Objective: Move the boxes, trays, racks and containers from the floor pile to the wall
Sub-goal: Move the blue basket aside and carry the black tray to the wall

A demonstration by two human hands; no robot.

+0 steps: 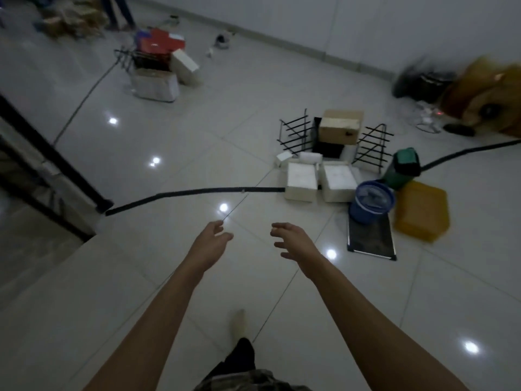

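Left hand (210,245) and right hand (293,244) reach out empty, fingers loosely spread. A blue bucket (372,201) hides part of a dark tray (370,241); the yellow heap (490,88) at right is blurred

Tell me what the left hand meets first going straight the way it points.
The left hand aims up and right. Its line first crosses the flat black strip on the floor, then probably reaches the white foam box; depth is unclear.

Bare forearms (158,314); plaid shirt hem (248,380); dark trousers (242,354).
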